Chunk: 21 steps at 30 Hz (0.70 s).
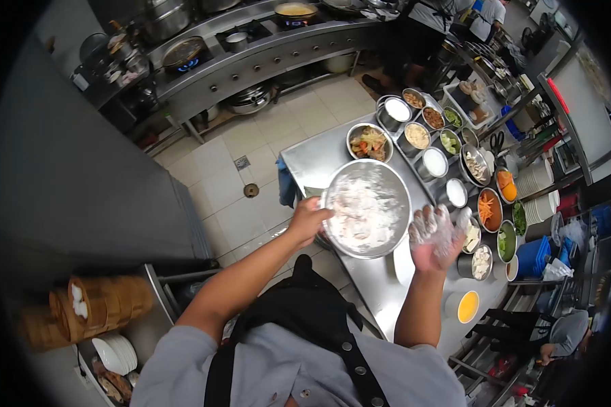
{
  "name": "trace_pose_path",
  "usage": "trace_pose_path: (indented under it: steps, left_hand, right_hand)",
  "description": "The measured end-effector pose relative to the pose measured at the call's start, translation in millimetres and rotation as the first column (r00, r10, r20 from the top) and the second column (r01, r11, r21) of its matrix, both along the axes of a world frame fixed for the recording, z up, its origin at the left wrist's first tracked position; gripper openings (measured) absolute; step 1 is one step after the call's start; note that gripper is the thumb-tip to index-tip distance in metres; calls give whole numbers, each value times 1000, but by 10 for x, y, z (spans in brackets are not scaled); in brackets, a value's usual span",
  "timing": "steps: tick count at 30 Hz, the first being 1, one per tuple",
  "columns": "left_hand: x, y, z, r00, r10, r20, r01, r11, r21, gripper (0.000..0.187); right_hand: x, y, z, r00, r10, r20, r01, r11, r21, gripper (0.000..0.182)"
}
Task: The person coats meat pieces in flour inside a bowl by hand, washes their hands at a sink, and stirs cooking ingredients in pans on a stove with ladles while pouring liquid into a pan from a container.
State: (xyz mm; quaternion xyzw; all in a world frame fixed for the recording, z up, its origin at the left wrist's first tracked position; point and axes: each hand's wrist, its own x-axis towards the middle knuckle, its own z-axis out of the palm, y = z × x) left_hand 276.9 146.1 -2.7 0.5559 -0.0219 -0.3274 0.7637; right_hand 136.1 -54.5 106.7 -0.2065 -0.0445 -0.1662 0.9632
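My left hand (310, 221) grips the rim of a metal mixing bowl (406, 184), thumb over the edge. In the bowl lies a heap of white flour-like powder (365, 210) with some pinkish pieces showing through. To the right of the bowl, my right hand (436, 239) is raised in a clear plastic glove dusted with white, its fingers apart and nothing held. Beneath that hand, partly hidden, is a white dish (403, 261). A bowl of mixed cooked-looking food (369, 143) stands just beyond the mixing bowl.
Containers of ingredients line the steel table (312, 152): white powders, shredded carrot (486, 207), a yellow liquid (468, 307). Across the tiled floor, a stove (251, 71) has lit burners under pans. Bamboo steamers (108, 305) sit lower left. People stand at upper right and lower right.
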Motion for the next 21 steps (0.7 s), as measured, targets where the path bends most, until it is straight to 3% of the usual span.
trace_pose_path:
  steps: [2, 4, 7, 8, 10, 13, 14, 16, 18, 19, 21]
  left_hand:
    - [109, 3, 12, 988, -149, -31, 148, 989, -24, 28]
    - [228, -264, -264, 981, -193, -32, 192, 980, -45, 25]
    - [342, -516, -268, 970, -240, -46, 238, 970, -43, 16]
    - [355, -556, -313, 970, -243, -22, 243, 970, -30, 16]
    - [398, -629, -521, 952, -306, -6, 306, 950, 69, 17]
    - [505, -721, -732, 919, -393, -31, 393, 919, 14, 27]
    - [560, -702, -731, 888, -458, -30, 457, 889, -28, 34]
    - [713, -542, -487, 781, -610, -132, 624, 771, 131, 48]
    - [918, -482, -476, 666, -736, -121, 745, 651, 142, 58]
    - [1073, -305, -241, 623, -775, -107, 781, 608, 145, 57]
    - [1462, -57, -87, 611, -789, -71, 790, 613, -21, 55]
  right_hand:
    - [-104, 239, -33, 976, 48, 213, -35, 997, -63, 60]
    - [-218, 271, -431, 983, -75, 166, 81, 996, -33, 61]
    - [-279, 413, -494, 969, -240, 59, 242, 970, -36, 59]
    - [-313, 424, -550, 973, -146, 176, 149, 989, -5, 59]
    - [-335, 520, -641, 961, -213, 176, 225, 973, -57, 58]
    - [-217, 447, -591, 960, -249, 131, 261, 962, -81, 62]
    - [-175, 421, -625, 955, -271, 124, 283, 954, -95, 64]
    - [6, 493, -609, 949, -298, 102, 314, 918, -241, 64]
    - [356, 547, -554, 964, -212, 160, 245, 941, -233, 66]
    - [548, 602, -536, 966, -172, 194, 215, 949, -231, 67]
    - [1028, 769, -400, 973, -171, 152, 200, 958, -204, 67]
